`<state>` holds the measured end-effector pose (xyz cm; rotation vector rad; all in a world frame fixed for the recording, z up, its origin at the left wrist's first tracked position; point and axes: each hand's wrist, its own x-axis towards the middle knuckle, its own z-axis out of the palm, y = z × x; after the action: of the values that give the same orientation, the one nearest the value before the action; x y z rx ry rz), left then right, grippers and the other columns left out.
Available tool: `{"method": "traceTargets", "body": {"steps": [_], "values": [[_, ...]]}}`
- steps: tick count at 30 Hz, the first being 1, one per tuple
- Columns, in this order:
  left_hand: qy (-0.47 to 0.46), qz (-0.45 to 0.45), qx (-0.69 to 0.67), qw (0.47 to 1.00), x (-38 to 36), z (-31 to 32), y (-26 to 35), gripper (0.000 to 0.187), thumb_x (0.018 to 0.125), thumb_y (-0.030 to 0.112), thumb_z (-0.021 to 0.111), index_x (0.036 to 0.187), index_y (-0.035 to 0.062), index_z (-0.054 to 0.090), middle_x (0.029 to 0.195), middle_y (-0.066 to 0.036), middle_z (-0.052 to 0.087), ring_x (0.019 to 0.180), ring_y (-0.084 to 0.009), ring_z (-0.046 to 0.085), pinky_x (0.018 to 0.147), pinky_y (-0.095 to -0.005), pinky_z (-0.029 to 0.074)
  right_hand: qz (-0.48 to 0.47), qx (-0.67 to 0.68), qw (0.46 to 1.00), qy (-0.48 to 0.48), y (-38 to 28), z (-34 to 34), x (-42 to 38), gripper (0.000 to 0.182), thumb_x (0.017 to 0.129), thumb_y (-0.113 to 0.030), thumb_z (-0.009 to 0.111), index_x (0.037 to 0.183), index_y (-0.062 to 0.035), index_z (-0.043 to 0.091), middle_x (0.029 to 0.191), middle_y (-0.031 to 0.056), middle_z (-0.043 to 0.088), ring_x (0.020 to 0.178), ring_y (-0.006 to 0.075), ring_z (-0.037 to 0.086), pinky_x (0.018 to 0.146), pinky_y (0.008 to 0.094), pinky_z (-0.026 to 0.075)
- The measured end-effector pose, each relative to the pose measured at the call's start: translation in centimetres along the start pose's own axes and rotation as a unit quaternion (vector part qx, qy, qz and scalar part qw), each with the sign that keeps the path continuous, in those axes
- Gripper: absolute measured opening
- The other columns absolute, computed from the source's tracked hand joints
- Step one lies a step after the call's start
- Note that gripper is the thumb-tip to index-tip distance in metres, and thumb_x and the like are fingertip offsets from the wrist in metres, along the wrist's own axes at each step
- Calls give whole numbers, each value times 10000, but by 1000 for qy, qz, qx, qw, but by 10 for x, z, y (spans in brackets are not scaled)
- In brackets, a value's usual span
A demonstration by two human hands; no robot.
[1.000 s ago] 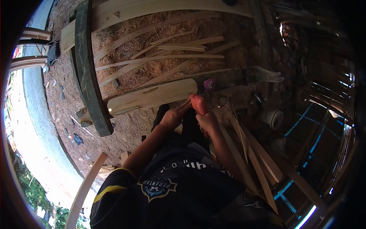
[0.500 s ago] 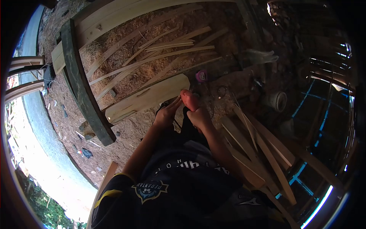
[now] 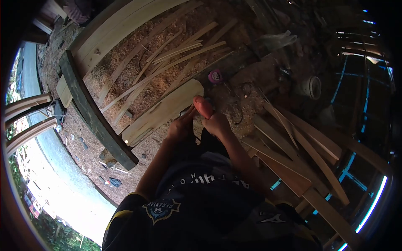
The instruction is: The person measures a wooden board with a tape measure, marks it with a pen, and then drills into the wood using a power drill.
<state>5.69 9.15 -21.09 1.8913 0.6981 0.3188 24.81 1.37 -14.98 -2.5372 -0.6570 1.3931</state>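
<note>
My right hand is wrapped around a red tool near the end of a pale plank; whether my left hand, alongside, pinches anything, I cannot tell. I seem to be steadying the tool; moving it calls for firm control.

The dark, short-sleeved fabric shirt bears PERANTAU, seen upside down, on its blue-and-yellow shield-shaped crest; in the white capital lettering across the chest, O and H can be read; the small word by the white angular logo is too blurred to read
</note>
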Motion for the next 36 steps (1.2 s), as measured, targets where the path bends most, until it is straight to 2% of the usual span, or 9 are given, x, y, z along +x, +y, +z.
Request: {"method": "traceTargets", "body": {"steps": [7, 9, 16, 19, 25, 27, 31, 34, 36], "values": [[19, 46, 33, 998, 3, 3, -7, 754, 937, -59, 551, 1634, 228, 563, 1659, -94, 568, 1316, -394, 691, 1003, -467, 612, 15, -39, 999, -28, -4, -8, 0, 389, 861, -311, 692, 984, 39, 808, 975, 293, 791, 1029, 440, 788, 952, 512, 621], [-28, -27, 7, 999, 0, 1, -6, 774, 920, -82, 545, 1633, 218, 565, 1653, -82, 576, 1317, -381, 691, 1008, -468, 609, 27, -13, 999, -28, -4, -8, -1, 401, 860, -314, 695, 1010, 39, 811, 1005, 299, 791, 1059, 448, 779, 981, 511, 613], [-67, -61, 15, 996, -6, 1, -6, 771, 911, -92, 552, 1625, 195, 576, 1645, -82, 588, 1330, -365, 692, 1040, -456, 595, 10, -19, 1000, -19, 8, 8, -5, 408, 864, -323, 709, 1033, 33, 813, 1062, 310, 786, 1071, 460, 771, 1000, 511, 607], [30, 74, 65, 995, -10, 6, -11, 747, 918, -81, 574, 1614, 189, 592, 1645, -92, 590, 1349, -362, 685, 1064, -447, 585, -44, -44, 997, 47, 14, 17, -12, 399, 863, -322, 722, 1039, 24, 813, 1060, 302, 789, 1072, 460, 771, 986, 515, 613], [-44, -46, 4, 998, -31, 3, -6, 676, 946, -63, 602, 1590, 140, 605, 1622, -155, 603, 1345, -370, 686, 1055, -457, 585, -48, -23, 997, 48, 29, 34, -23, 444, 877, -381, 755, 1100, 0, 798, 1036, 286, 793, 1074, 475, 762, 967, 531, 612], [64, 91, 87, 990, -39, 10, -15, 576, 968, -34, 632, 1528, 104, 637, 1529, -181, 666, 1207, -397, 733, 962, -453, 607, -70, 28, 993, 91, 38, 42, -32, 443, 878, -389, 751, 1086, -1, 804, 1013, 288, 792, 1041, 475, 768, 935, 539, 610], [66, 36, 51, 996, -65, 3, -28, 458, 992, -19, 654, 1439, 77, 664, 1365, -184, 726, 1098, -414, 744, 903, -452, 610, -70, 110, 983, 132, 70, 52, -68, 439, 883, -398, 743, 1036, 9, 798, 981, 289, 787, 1015, 496, 759, 877, 556, 602], [24, 9, 39, 999, -87, -6, -37, 365, 1005, -18, 670, 1362, 56, 682, 1247, -190, 735, 1086, -425, 745, 915, -450, 609, -95, 159, 957, 224, 114, 57, -105, 376, 896, -339, 722, 979, 22, 783, 834, 239, 784, 811, 437, 792, 719, 516, 602], [43, 60, 83, 994, -102, 0, -58, 317, 1010, -31, 672, 1316, 45, 696, 1201, -201, 737, 1078, -430, 744, 899, -459, 605, 23, 266, 945, 188, 146, 57, -138, 412, 864, -316, 714, 1047, 49, 767, 812, 268, 757, 848, 434, 798, 765, 513, 605]]}}
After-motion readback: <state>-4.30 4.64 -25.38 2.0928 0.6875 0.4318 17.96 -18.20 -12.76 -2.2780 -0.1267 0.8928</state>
